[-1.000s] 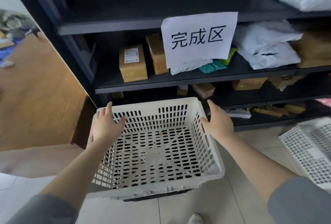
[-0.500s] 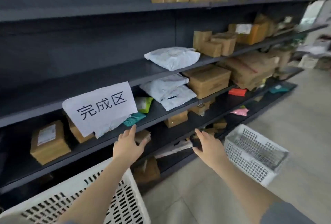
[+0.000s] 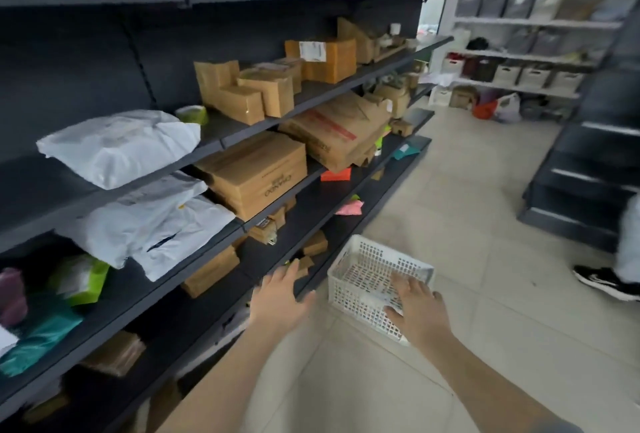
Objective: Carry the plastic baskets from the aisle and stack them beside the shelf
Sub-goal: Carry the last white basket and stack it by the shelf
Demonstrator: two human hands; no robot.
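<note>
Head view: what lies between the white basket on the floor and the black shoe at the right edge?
Only bare tiled floor. In the head view nothing stands between the white basket and the black shoe.

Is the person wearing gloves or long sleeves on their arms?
No gloves: the left hand and right hand are bare, with no rings or watch showing. Both forearms are uncovered. A bit of grey sleeve shows high on the right arm, at the picture's bottom edge.
</note>
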